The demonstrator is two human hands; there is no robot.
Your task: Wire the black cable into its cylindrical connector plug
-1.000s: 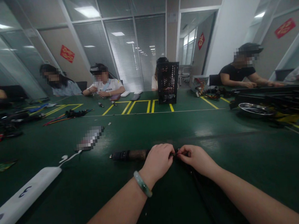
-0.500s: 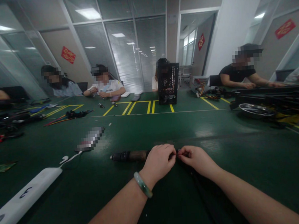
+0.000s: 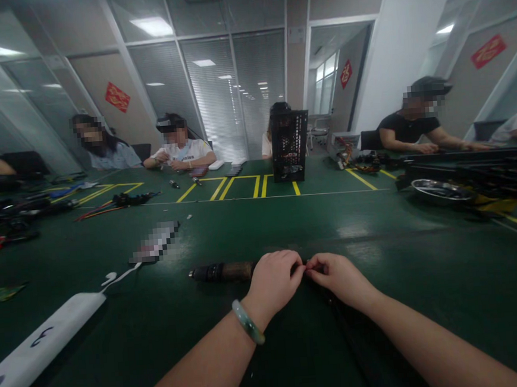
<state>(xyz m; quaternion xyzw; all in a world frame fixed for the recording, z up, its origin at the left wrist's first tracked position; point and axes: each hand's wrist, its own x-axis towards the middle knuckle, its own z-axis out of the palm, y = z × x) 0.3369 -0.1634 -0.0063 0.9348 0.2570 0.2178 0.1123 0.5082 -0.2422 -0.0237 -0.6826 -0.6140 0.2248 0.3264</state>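
A dark electric screwdriver (image 3: 235, 271) lies flat on the green table, its narrow metal tip pointing left. Its rear end is covered by my left hand (image 3: 276, 275), whose fingers curl closed around it; a jade-coloured bangle sits on that wrist. My right hand (image 3: 336, 274) is closed in a pinch at the rear end of the tool, fingertips almost touching those of my left hand. Whatever lies between the right fingertips is hidden and too small to name. A black cord (image 3: 347, 323) runs from beneath my right hand towards the table's near edge.
At left lie a white power strip (image 3: 51, 350), a phone (image 3: 157, 243) joined by a white cable, and a green circuit board (image 3: 2, 292). A black computer case (image 3: 289, 146) stands across the table. Black parts and a metal bowl (image 3: 441, 190) sit right. Several people sit opposite.
Both hands stay at the rear end of the screwdriver with almost no movement. The whole view has shifted very slightly.
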